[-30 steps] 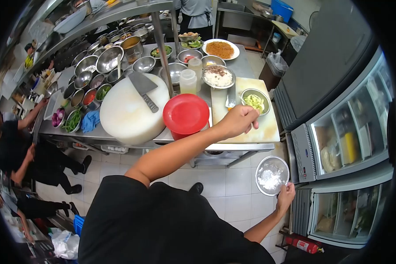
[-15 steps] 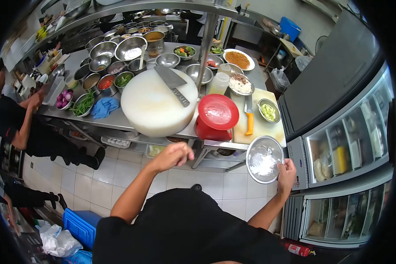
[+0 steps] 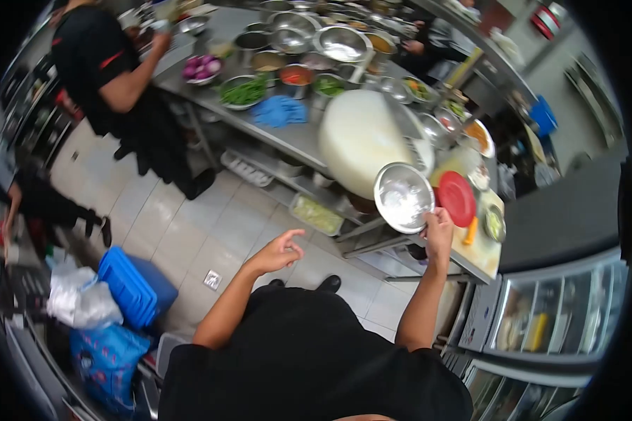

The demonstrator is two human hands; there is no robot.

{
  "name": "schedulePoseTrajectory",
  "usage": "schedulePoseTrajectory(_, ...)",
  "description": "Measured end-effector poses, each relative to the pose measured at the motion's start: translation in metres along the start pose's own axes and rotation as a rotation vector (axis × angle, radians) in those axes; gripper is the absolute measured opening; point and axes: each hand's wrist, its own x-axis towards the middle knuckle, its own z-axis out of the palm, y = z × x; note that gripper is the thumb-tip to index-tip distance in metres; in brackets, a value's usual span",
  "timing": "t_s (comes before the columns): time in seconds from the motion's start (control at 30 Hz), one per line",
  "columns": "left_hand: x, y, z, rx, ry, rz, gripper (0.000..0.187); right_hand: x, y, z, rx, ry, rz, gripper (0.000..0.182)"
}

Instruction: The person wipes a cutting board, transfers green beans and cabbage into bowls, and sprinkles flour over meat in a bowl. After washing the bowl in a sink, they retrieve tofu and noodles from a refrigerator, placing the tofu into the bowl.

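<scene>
The right hand [image 3: 438, 226], arm raised, grasps the rim of a steel bowl [image 3: 402, 197] of white powder; the left hand [image 3: 279, 252] hovers released, fingers loosely curled, above the floor.

Bowl [image 3: 403, 197] before board [image 3: 364, 139] — lid [image 3: 457, 198] right.

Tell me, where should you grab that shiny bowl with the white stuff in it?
By its thin rim, from the lower right side, where the right hand already pinches the metal bowl. The bowl tilts toward the camera with white powder inside, so a rim grip keeps fingers out of it.
</scene>
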Motion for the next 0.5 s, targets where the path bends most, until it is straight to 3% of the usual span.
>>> schedulePoseTrajectory(0.07, -0.010, -0.012, -0.025, -0.010, 0.016, -0.006, 0.062, 0.016, -0.002, 0.030, 0.019, 0.011, 0.010, 0.009)
schedulePoseTrajectory(0.13, -0.016, -0.021, -0.038, -0.003, 0.159, -0.075, 0.068, 0.033, 0.002, 0.046, 0.032, 0.029, 0.004, 0.010)
schedulePoseTrajectory(0.33, -0.008, -0.039, -0.090, -0.128, 0.487, -0.133, 0.067, 0.095, 0.029, 0.076, 0.037, 0.113, 0.084, 0.008)
schedulePoseTrajectory(0.5, 0.000, -0.051, -0.112, -0.202, 0.583, -0.196, 0.061, 0.111, 0.026, 0.089, 0.153, 0.129, 0.103, 0.014)
